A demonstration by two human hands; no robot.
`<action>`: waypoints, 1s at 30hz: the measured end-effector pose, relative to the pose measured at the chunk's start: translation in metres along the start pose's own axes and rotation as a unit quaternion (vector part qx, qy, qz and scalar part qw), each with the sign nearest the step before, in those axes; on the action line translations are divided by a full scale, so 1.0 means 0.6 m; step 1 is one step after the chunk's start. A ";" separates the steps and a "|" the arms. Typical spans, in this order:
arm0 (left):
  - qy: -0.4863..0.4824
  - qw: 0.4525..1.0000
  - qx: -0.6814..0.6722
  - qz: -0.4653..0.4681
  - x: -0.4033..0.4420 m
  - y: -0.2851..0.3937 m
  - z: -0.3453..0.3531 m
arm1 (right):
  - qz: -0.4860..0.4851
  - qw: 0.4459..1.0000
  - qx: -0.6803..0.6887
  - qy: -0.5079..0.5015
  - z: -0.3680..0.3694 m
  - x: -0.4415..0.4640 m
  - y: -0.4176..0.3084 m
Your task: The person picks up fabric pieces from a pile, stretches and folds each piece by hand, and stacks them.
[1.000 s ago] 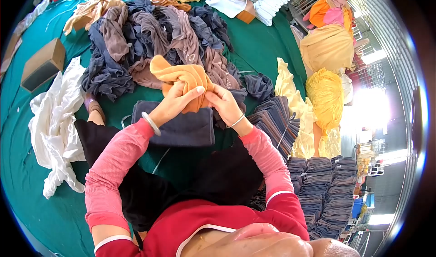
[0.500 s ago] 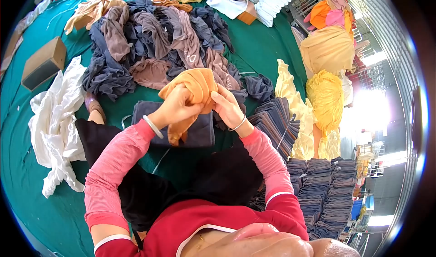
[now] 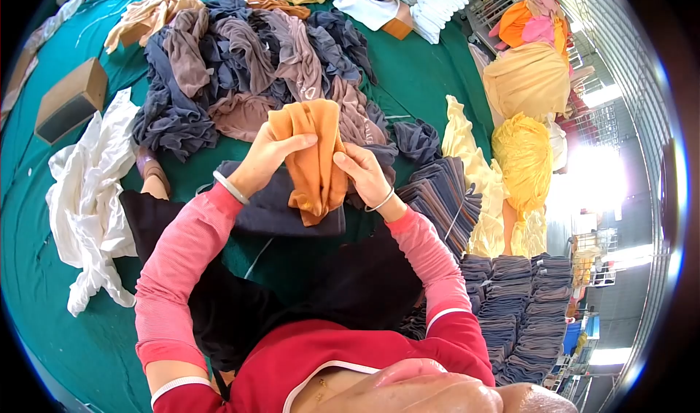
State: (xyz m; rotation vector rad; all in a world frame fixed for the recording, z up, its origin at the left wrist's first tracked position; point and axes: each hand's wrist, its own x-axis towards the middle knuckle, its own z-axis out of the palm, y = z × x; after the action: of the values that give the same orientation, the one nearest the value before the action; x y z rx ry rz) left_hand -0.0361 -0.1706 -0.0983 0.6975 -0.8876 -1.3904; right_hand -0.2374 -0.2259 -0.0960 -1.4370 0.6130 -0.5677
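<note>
Green sheet: spread under most of the frame (image 3: pixel 412 66), with cloth lying on it in loose and folded lots.
Loose heap: upper left to upper centre (image 3: pixel 248 55), dark and mauve pieces, rumpled and unfolded; by its look, this is the portion left.
Dark stacks: lower right (image 3: pixel 514 311), flat pieces piled in columns; these appear finished.
White cloth: left of the frame (image 3: pixel 91 201), loose and creased, so seemingly undone.
Fanned pile: right of centre (image 3: pixel 437 205), folded pieces leaning over one another in a row; this lot also looks done.
Dark pad: centre (image 3: pixel 273 216), a flat folded piece, partly hidden beneath the orange cloth and the left hand.
Orange cloth: centre of the frame (image 3: pixel 317 168), held up in front of the dark pad, gathered in upright folds with a ragged lower end; it seems midway, neither flat nor neatly folded.
Left hand: at the cloth's left side (image 3: pixel 266 157), closed on it, the thumb (image 3: pixel 300 142) lying across the front; its other fingers are mostly hidden, so their spread cannot be told.
Right hand: at the cloth's right edge (image 3: pixel 367 176), thumb and fingers nearly together in a light pinch on it.
Wrist bands: one on each wrist, the left (image 3: pixel 230 187) thicker than the right (image 3: pixel 380 198).
</note>
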 end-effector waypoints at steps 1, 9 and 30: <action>-0.006 1.000 0.001 0.003 -0.002 -0.003 0.001 | -0.007 1.000 0.022 0.011 0.011 0.003 -0.006; -0.069 0.997 0.019 -0.020 -0.010 -0.007 0.011 | 0.022 0.999 0.013 -0.025 0.015 -0.003 -0.010; 0.181 0.837 0.511 0.080 0.008 -0.028 -0.011 | -0.029 0.990 0.124 0.057 -0.011 -0.015 -0.034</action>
State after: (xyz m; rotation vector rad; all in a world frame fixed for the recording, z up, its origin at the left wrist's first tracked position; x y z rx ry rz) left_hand -0.0393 -0.1774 -0.1151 1.5862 -1.3240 -0.4967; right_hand -0.2481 -0.2256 -0.0755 -1.1963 0.5696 -0.7504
